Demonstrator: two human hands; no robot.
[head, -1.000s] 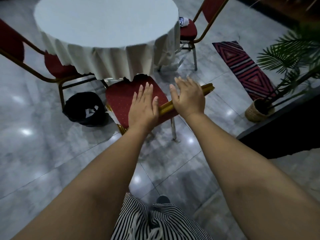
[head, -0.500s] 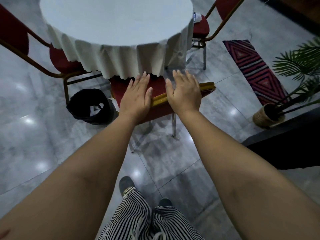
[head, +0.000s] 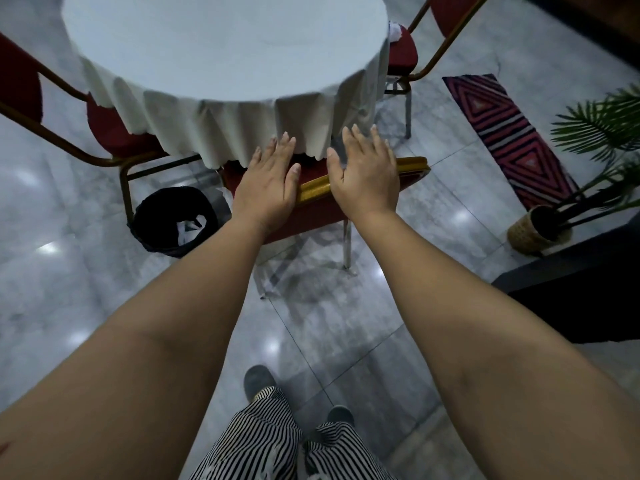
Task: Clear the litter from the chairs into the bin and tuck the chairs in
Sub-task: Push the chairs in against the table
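A red chair with a gold frame (head: 412, 167) stands in front of me, its seat mostly under the round table's white cloth (head: 225, 64). My left hand (head: 268, 187) and my right hand (head: 363, 174) lie flat with straight fingers on the top of its backrest. A black bin (head: 175, 220) with white litter inside stands on the floor left of this chair. A second red chair (head: 401, 53) at the far right of the table has a white crumpled piece of litter (head: 394, 31) on its seat. A third red chair (head: 110, 133) stands at the table's left.
A striped red rug (head: 502, 133) lies on the marble floor at the right. A potted palm in a woven basket (head: 535, 232) stands beside a dark ledge (head: 571, 289) at the right. My striped trousers and shoes are below.
Both hands have pushed the near chair forward, so its seat has slid under the tablecloth. I have stepped closer to the table.
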